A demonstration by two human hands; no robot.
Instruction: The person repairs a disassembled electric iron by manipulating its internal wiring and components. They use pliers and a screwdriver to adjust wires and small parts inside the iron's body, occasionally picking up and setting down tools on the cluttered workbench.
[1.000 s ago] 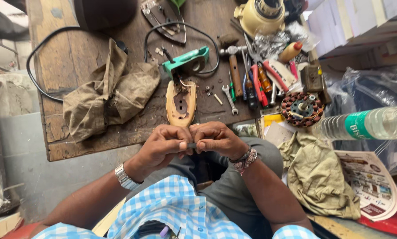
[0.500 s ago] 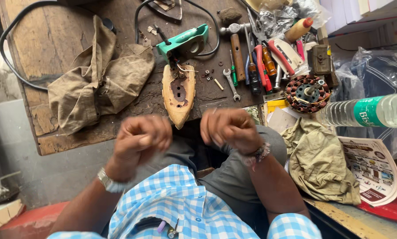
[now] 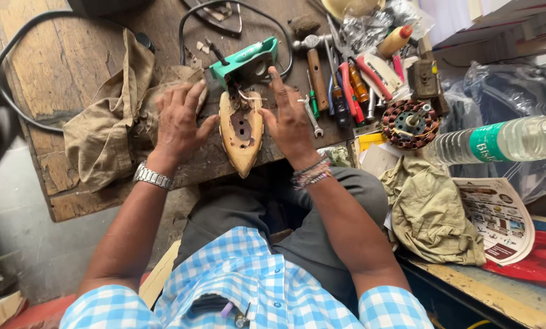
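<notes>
So the hands have just come off each other. A second ago both were bunched together in front of the lap, fingertips pinched on something too small to make out; half a second ago they had split apart into loose fists. Now they're up at the worn wooden table (image 3: 72, 73), one on each side of the opened-up clothes iron base, a tan boat-shaped metal soleplate (image 3: 241, 131).

My read is that the fiddly close-up bit is done and attention is back on the iron itself.

The left hand (image 3: 178, 119) lies flat with fingers spread, resting partly on the crumpled khaki cloth (image 3: 102, 140) just beside the soleplate. The right hand (image 3: 290, 119) is open too, index finger stretched up toward the green plastic iron handle housing (image 3: 245, 61). Neither hand grips anything that I can see.

The soleplate lies at the table's near edge, long axis running roughly away from the person, pointed tip toward the lap and hanging slightly over the edge, blunt end touching the green housing. Spanners and screwdrivers (image 3: 340, 85) lie just to the right.
</notes>
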